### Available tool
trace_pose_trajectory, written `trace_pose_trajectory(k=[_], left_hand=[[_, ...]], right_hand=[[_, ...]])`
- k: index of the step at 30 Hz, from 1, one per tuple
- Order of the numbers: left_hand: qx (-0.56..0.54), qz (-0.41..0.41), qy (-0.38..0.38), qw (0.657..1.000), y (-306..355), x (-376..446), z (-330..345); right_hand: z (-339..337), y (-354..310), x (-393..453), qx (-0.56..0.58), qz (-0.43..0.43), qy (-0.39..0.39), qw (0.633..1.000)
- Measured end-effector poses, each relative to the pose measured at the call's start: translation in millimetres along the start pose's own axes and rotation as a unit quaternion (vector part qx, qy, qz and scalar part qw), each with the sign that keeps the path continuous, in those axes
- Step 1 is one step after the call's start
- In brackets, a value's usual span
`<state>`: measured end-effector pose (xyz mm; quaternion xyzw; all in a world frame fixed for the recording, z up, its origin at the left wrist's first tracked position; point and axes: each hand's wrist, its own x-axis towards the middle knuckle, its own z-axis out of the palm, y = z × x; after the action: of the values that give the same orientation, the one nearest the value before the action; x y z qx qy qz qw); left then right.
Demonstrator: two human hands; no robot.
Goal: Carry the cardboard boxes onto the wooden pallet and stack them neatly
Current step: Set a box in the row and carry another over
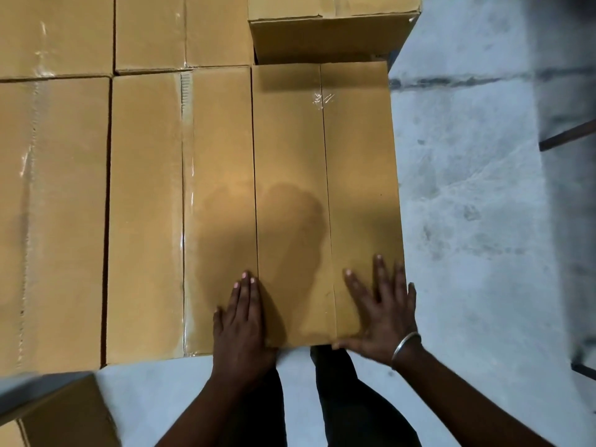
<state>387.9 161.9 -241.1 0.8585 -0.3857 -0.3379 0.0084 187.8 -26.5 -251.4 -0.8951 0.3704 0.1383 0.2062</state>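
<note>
A brown cardboard box (325, 175) lies at the right end of a row of taped boxes, its long top facing me. My left hand (242, 321) lies flat with straight fingers over the seam between this box and its left neighbour (180, 204). My right hand (380, 311), a metal bangle at the wrist, presses flat on the box's near right corner with fingers spread. The stack hides any pallet beneath it.
More taped boxes (54, 204) fill the left and back, and one box (329, 30) stands higher at the back. Another box (67, 414) sits at the lower left. Grey concrete floor (483, 221) lies to the right, with a dark bar (567, 137).
</note>
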Motion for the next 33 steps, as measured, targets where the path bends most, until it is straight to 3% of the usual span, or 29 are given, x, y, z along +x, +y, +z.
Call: trace_pose_trajectory(k=[3,9,17,20,27,33], left_hand=[[-0.008,0.002,-0.003,1.0,-0.4,0.6,-1.3],[-0.037,-0.017,-0.006,0.999,9.3,0.3,-5.5],[-0.146,-0.009,-0.105,0.984,4.8,-4.5,-48.8],[-0.214,-0.046,-0.076,0.973,-7.3,-32.7,-83.6],[-0.223,-0.059,-0.025,0.973,-75.4,-133.0,-139.5],[-0.258,-0.138,0.051,0.955,-150.8,-206.4,-150.1]], right_hand=[[8.2,-6.8,-9.0,-0.076,-0.028,-0.048,0.996],[1.8,-14.3,4.3,-0.099,0.013,-0.079,0.992],[-38.8,-64.2,0.1,-0.074,0.064,-0.217,0.971],[-64.8,-88.4,-14.1,-0.022,0.037,-0.253,0.966],[-127.4,-162.8,-76.7,0.062,0.076,-0.221,0.97],[-149.1,-214.8,-97.3,0.007,0.021,-0.228,0.973]])
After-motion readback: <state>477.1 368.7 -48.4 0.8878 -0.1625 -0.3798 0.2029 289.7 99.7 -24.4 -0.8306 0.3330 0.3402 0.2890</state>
